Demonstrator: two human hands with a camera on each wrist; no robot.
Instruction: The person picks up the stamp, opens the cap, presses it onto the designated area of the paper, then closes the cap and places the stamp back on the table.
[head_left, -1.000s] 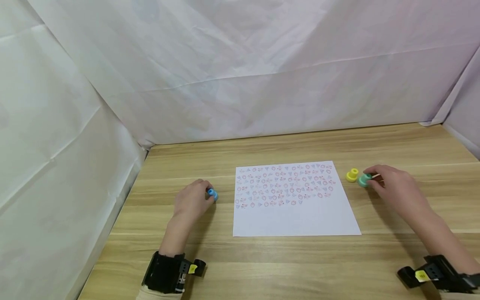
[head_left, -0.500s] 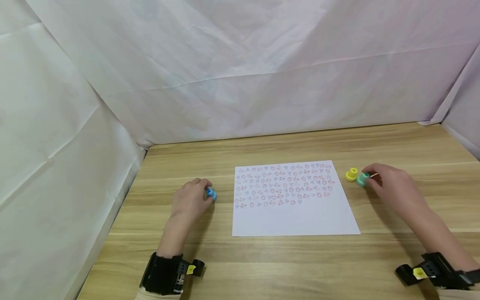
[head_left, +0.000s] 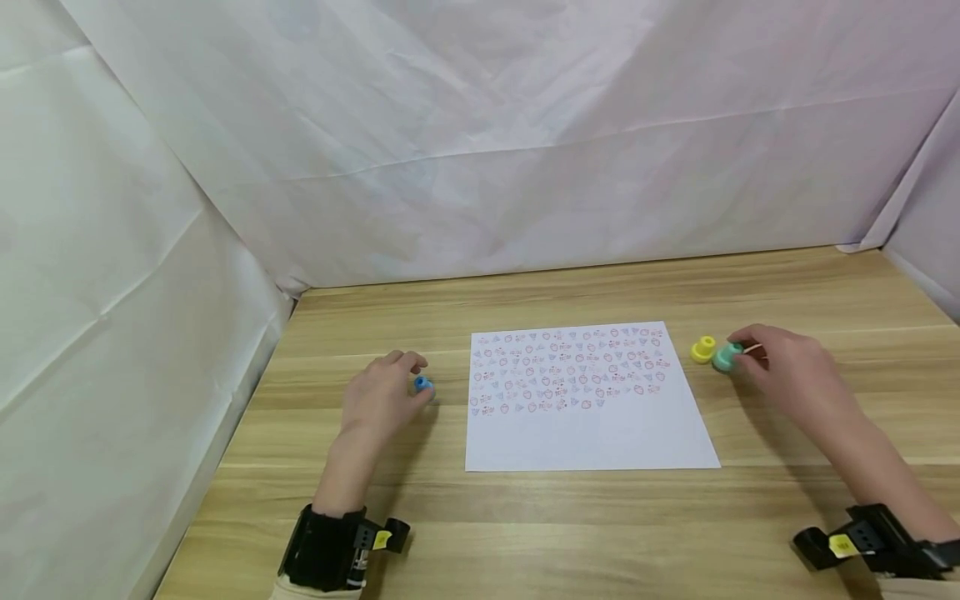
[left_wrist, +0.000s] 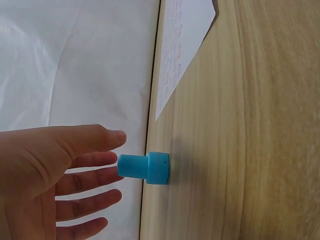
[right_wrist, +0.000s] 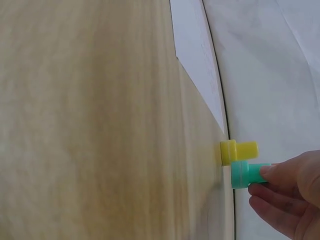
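Left hand [head_left: 378,398] fingers now loosened off blue stamp [head_left: 423,384], spread open just beside it, frame centre-left; right hand [head_left: 787,371] fingers pinching green stamp [head_left: 726,358], touching yellow stamp [head_left: 703,350], centre-right tabletop [head_left: 600,533].

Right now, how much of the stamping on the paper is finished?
The far half of the paper is already full of small red and blue stamp marks; the near half is bare. The blue stamp stands on the table with the left hand open beside it, fingers not gripping. The right hand touches the green stamp next to the yellow stamp. The bare half looks left to do.
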